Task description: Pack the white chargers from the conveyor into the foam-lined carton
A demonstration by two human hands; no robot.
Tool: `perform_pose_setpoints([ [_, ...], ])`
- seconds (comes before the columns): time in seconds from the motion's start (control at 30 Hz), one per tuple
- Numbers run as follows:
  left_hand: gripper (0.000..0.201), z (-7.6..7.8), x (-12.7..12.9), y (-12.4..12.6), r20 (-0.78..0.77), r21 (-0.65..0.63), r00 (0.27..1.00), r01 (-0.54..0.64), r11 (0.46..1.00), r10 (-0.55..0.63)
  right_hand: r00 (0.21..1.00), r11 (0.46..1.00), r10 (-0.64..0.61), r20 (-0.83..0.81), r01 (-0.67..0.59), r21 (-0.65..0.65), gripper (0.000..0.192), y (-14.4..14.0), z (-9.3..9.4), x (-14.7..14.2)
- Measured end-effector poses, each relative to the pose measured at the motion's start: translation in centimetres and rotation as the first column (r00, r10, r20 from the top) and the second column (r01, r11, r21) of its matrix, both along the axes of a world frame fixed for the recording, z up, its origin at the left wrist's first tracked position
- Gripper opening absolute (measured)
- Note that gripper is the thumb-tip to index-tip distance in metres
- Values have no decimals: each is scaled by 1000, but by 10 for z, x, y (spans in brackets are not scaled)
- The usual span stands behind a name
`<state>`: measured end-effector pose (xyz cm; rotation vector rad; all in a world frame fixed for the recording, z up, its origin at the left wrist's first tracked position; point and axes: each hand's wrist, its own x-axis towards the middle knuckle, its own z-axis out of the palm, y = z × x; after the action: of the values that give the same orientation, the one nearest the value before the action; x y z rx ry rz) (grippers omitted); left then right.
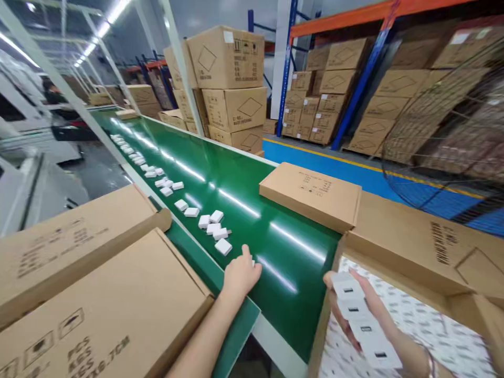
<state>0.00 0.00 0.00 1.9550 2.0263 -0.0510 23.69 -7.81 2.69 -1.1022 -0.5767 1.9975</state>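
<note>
My left hand (240, 273) is over the green conveyor belt (271, 310), its fingers curled around a white USB charger (252, 261) that is mostly hidden behind them. Just ahead of it lies a loose cluster of white USB chargers (223, 247) on the belt. My right hand (380, 310) grips a row of several white USB chargers (365, 329), pressed side by side with their ports facing up. That row is above an open cardboard box (397, 262), inside which a white printed layer (441, 336) shows.
More chargers (136, 157) trail along the belt's far left side. A closed flat carton (311, 191) rests at the belt's right edge. Two cartons (129, 310) stand at left. Stacked boxes (236, 105), racking (338, 94) and a wire fan guard (444, 131) are beyond.
</note>
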Motion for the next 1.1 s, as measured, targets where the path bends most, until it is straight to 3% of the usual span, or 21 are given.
perform_pose_setpoints([
  [0.13, 42, 2, 3, 4, -23, -31, 1000, -13, 999, 12, 1000, 999, -2, 21, 3, -40, 50, -7, 1, 4],
  [0.33, 31, 5, 3, 4, 3, -58, 999, 46, 997, -46, 992, 995, 27, -123, -16, 95, 54, -4, 1, 12],
  [0.47, 35, 2, 4, 2, 12, 36, 994, 104, 994, -105, 983, 993, 36, -179, -15, 116, 52, -4, 3, 14],
  [0.7, 28, 2, 3, 1, 4, 58, 997, 82, 995, -82, 985, 996, -37, -166, 50, 73, 51, -2, 9, 13],
  [0.9, 34, 10, 5, 0, 3, 42, 999, -54, 998, 54, 987, 995, -29, -156, 43, 88, 52, -1, 6, 17],
  [1.03, 36, 10, 4, -1, -23, 23, 999, -29, 999, 30, 992, 995, -13, -123, 25, 94, 53, -5, -1, 15],
  [1.1, 38, 10, 4, -1, -54, 44, 998, -31, 999, 33, 997, 994, -9, -81, 18, 109, 53, -4, 4, 16],
])
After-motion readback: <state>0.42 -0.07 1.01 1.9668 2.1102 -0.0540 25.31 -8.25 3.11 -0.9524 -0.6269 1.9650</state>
